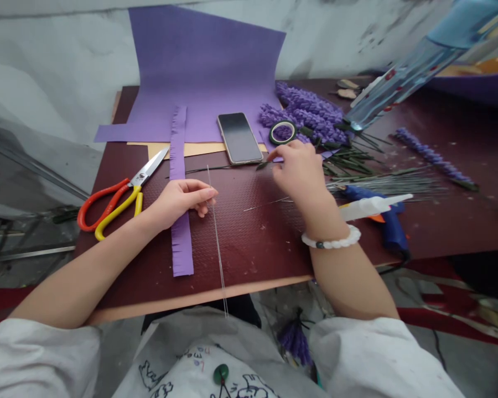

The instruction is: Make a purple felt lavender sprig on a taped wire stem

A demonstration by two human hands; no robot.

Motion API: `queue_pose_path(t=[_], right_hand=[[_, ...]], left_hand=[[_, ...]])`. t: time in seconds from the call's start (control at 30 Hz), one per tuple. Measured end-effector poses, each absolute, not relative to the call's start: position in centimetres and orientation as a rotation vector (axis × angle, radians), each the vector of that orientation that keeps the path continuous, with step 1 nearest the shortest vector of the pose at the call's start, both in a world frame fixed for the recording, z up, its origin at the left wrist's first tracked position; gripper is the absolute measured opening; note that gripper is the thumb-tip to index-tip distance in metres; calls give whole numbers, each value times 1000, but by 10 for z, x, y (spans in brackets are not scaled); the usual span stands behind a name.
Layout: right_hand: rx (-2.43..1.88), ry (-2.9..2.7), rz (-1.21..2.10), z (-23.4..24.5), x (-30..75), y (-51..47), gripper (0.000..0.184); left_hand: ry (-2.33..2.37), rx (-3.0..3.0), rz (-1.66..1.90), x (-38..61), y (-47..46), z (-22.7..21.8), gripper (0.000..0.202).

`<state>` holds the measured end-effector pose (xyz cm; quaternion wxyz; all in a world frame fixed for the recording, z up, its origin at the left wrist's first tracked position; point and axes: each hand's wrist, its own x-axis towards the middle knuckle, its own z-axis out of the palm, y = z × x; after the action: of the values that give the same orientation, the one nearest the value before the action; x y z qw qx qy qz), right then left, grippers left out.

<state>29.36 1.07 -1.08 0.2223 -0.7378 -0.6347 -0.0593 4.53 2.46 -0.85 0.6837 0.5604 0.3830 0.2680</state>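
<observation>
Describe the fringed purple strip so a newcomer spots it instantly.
On the dark red table, find the red-and-yellow-handled scissors. Just right of them, a narrow purple strip runs front to back beneath the left hand. Unlike the broad purple sheet behind, its left edge is snipped into fringe.

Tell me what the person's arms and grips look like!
The left sleeve and right sleeve are pale, loose and end near the elbows. The left arm is bare; the right arm wears a white beaded bracelet with a dark bead. The left grip and right grip wear no gloves.
</observation>
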Motion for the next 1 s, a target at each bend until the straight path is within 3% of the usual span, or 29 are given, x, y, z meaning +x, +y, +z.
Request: queue_pose_path(t=[0.43, 1.0], right_hand=[[-1735, -1983, -253, -25, 302, 25, 8], [-1019, -2210, 176, -20, 238, -1, 13]], left_hand=[[856, 1303, 591, 45, 23, -8, 23], [861, 1282, 545, 47, 20, -2, 25]])
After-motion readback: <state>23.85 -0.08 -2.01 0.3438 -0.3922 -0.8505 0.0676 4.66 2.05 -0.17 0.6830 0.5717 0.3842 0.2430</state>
